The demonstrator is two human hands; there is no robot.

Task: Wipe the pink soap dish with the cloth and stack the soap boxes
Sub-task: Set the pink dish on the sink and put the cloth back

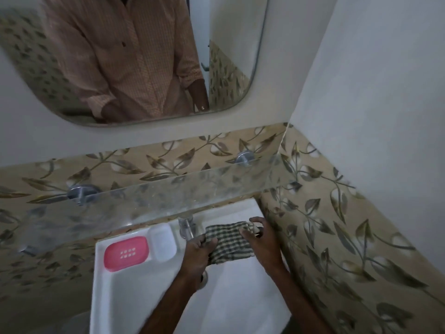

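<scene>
Two hands [199, 249] [261, 244] on cloth [228, 242] by sink [101, 273] rim

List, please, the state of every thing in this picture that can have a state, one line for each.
Cloth: held over the basin, spread between both hands.
Left hand: grip shut on the cloth's left edge.
Right hand: grip shut on the cloth's right end.
Pink soap dish: empty, lying on the sink ledge, untouched.
White soap dish: empty, beside the pink one.
Tap: no water seen running.
</scene>
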